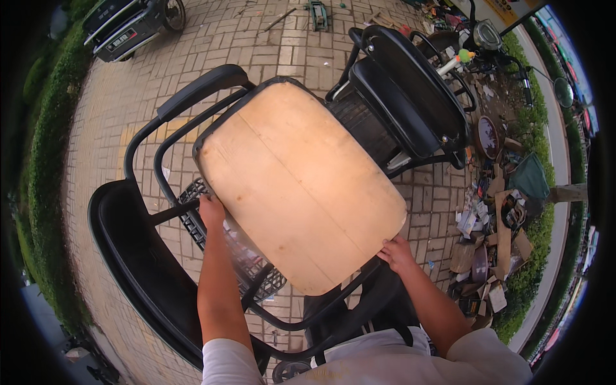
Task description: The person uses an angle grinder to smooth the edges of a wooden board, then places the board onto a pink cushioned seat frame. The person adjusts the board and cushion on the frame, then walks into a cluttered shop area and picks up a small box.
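Note:
A wide tan wooden seat board (301, 186) with rounded corners lies across the frame of a black three-wheeler in front of me. Black edging shows along its far and left sides, and a thin seam line runs across its face. My left hand (212, 210) is closed on the board's left edge, above a black wire basket (266, 282). At the near right corner, my right hand (399, 253) grips the edge, its fingertips on the rim. Parts of both hands' fingers are hidden by the board. A padded backrest (128, 244) curves round at the left.
Beyond the board stand a black front seat (391, 109) and handlebar with a round mirror (563, 93). A padded armrest (202, 92) is at the far left of the board. Scrap and cardboard (504, 237) lie along the right hedge. Another vehicle (128, 32) stands far left on the brick paving.

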Action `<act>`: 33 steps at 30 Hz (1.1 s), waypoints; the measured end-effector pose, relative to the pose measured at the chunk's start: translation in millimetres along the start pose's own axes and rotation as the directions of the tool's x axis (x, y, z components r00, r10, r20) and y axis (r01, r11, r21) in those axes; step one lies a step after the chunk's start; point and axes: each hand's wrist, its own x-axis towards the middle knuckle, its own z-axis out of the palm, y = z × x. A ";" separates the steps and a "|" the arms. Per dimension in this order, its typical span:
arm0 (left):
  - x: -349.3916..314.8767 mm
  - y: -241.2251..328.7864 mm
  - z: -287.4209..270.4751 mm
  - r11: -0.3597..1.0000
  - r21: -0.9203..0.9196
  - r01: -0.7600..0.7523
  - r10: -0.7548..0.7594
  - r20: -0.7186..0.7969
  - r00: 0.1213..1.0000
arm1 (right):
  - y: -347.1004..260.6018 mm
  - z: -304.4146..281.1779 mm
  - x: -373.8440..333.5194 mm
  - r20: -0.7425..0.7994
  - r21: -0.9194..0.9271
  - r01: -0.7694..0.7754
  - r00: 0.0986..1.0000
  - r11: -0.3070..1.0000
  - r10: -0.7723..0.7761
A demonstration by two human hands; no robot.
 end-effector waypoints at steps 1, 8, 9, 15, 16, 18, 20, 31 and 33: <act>-4.9 -0.9 -0.5 1.000 -0.006 0.013 -0.013 0.010 1.000 | -0.2 1.1 2.7 0.010 -0.025 -0.005 1.000 1.000 0.005; -71.2 -62.6 15.0 0.963 -0.200 0.178 -0.171 0.053 0.984 | 7.7 -0.2 28.3 0.101 0.005 -0.068 0.993 0.998 0.067; -92.9 -63.1 19.3 0.954 -0.218 0.206 -0.192 0.082 0.978 | 7.1 -4.9 27.0 0.095 0.019 -0.074 0.993 0.997 0.072; -192.3 -63.9 36.8 0.482 -0.559 0.675 -0.402 0.543 0.737 | 5.0 -16.2 40.6 0.138 0.044 -0.117 0.984 0.992 0.110; -194.8 -118.0 41.3 0.642 -0.545 0.538 -0.399 0.362 0.843 | 7.9 0.5 39.7 0.206 0.020 -0.141 0.969 0.990 0.134; -215.9 -89.0 53.6 0.750 -0.478 0.457 -0.369 0.270 0.889 | 2.8 -12.3 39.9 0.170 0.023 -0.139 0.976 0.990 0.133; -222.0 -91.3 51.1 0.822 -0.420 0.384 -0.331 0.195 0.923 | 1.6 -13.6 34.4 0.206 0.021 -0.145 0.969 0.989 0.138; -235.0 -56.0 35.8 0.969 0.007 0.247 -0.243 -0.137 0.960 | -13.5 -26.5 22.3 0.256 0.103 -0.204 0.951 0.973 0.173; -237.7 -53.2 40.0 0.976 0.009 0.217 -0.216 -0.096 0.972 | -15.7 -26.7 24.6 0.264 0.104 -0.217 0.947 0.971 0.183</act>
